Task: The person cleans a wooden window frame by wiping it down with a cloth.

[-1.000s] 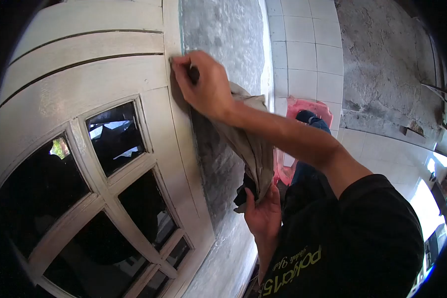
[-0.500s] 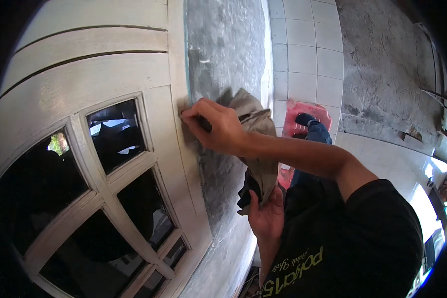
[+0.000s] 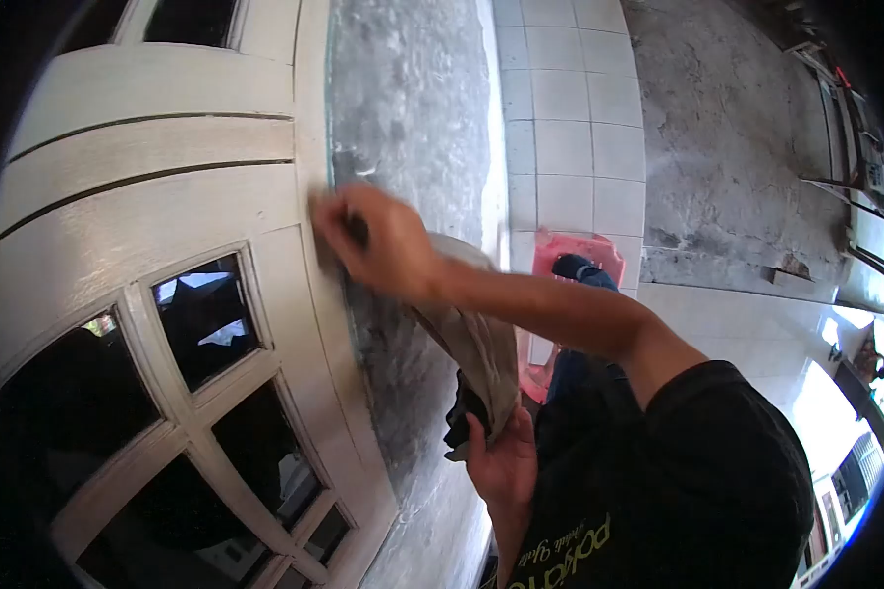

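My right hand point(image 3: 378, 240) is at the edge of the white door frame point(image 3: 311, 118), its fingers curled together and blurred by motion. What they hold, if anything, cannot be made out. My left hand point(image 3: 506, 461), lower in the view, grips a grey-brown cloth point(image 3: 481, 353) by its lower end. A dark piece of fabric point(image 3: 465, 412) shows beside that thumb. The cloth stretches upward from there, and my right forearm covers part of it.
A white door with dark glass panes point(image 3: 211, 319) fills the left side. Beside it runs a grey plastered wall point(image 3: 413, 108). A foot rests on a pink plastic stool point(image 3: 609, 255) over white floor tiles point(image 3: 614, 147).
My right hand has moved upward in the view along the door frame. The cloth's upper part has sunk behind my forearm. The whole view has shifted; my left hand keeps its grip.
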{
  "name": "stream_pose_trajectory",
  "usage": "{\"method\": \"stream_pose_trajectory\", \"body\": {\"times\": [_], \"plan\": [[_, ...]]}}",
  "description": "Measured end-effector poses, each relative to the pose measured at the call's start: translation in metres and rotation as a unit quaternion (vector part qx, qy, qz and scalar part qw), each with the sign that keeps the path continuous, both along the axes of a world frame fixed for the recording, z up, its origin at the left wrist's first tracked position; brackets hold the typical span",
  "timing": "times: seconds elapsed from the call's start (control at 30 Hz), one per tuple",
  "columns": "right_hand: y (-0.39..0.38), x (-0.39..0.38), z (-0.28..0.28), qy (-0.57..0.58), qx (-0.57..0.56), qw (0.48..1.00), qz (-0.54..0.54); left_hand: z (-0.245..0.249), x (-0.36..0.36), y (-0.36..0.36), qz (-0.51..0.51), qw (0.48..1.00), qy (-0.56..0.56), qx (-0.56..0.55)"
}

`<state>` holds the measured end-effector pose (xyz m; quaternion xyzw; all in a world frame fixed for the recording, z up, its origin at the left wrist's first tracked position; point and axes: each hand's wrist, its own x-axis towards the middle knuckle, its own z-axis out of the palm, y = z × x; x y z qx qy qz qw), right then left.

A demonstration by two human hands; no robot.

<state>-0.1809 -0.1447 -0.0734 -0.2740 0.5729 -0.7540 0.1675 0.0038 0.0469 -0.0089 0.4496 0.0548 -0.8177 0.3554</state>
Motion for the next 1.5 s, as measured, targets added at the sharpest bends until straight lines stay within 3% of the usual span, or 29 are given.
{"method": "stream_pose_trajectory", "body": {"times": [0.13, 0.27, 0.43, 0.47, 0.57, 0.67, 0.8, 0.9, 1.03, 1.07, 1.17, 1.2, 1.3, 1.33, 1.43, 1.5], "plan": [[-0.008, 0.007, 0.015, -0.065, 0.012, 0.996, -0.065, 0.002, -0.004, -0.004, 0.012, 0.999, 0.037, 0.000], [0.029, 0.047, 0.011, 0.046, -0.042, 0.998, 0.027, 0.003, -0.001, -0.006, 0.025, 0.999, 0.029, 0.031], [-0.024, -0.024, 0.005, -0.043, 0.017, 0.996, -0.077, 0.000, 0.008, -0.005, 0.032, 0.997, 0.069, -0.006], [-0.033, -0.018, -0.001, -0.003, 0.026, 0.990, -0.136, 0.001, 0.009, -0.008, 0.043, 0.995, 0.084, -0.011], [0.001, 0.032, 0.007, 0.048, 0.028, 0.993, -0.108, 0.005, 0.002, -0.013, 0.050, 0.998, 0.041, -0.016], [0.035, 0.059, 0.010, 0.025, -0.028, 0.999, 0.010, -0.003, 0.010, -0.011, 0.016, 1.000, 0.023, -0.005], [-0.011, 0.002, 0.002, 0.016, 0.019, 0.992, -0.122, -0.002, 0.010, -0.008, 0.031, 0.999, 0.036, 0.006], [0.003, 0.028, 0.010, 0.038, 0.025, 0.994, -0.096, 0.000, 0.008, -0.008, 0.033, 0.999, 0.039, -0.002], [0.039, 0.061, 0.013, 0.069, -0.046, 0.996, 0.013, -0.006, 0.011, -0.003, 0.023, 1.000, 0.019, 0.005], [0.031, 0.053, 0.006, 0.102, -0.047, 0.994, 0.001, -0.009, 0.013, -0.002, 0.019, 0.999, 0.026, 0.005], [-0.005, 0.022, 0.005, 0.003, 0.013, 0.993, -0.113, -0.002, 0.011, -0.004, 0.011, 1.000, 0.024, -0.008], [-0.003, 0.025, 0.012, 0.021, 0.034, 0.991, -0.127, 0.001, 0.010, -0.004, 0.020, 1.000, 0.020, 0.003], [0.025, 0.072, 0.014, 0.042, -0.039, 0.996, -0.064, 0.001, 0.009, -0.007, 0.028, 0.999, 0.012, 0.013], [0.046, 0.087, 0.013, 0.040, -0.062, 0.997, 0.012, -0.002, 0.012, -0.005, 0.023, 1.000, 0.004, 0.011], [0.025, 0.056, 0.002, 0.063, -0.056, 0.996, -0.013, -0.006, 0.015, -0.005, 0.003, 1.000, 0.007, 0.005], [0.011, 0.044, 0.008, 0.006, -0.003, 0.997, -0.075, -0.003, 0.016, -0.003, 0.007, 1.000, 0.015, 0.002]]}}
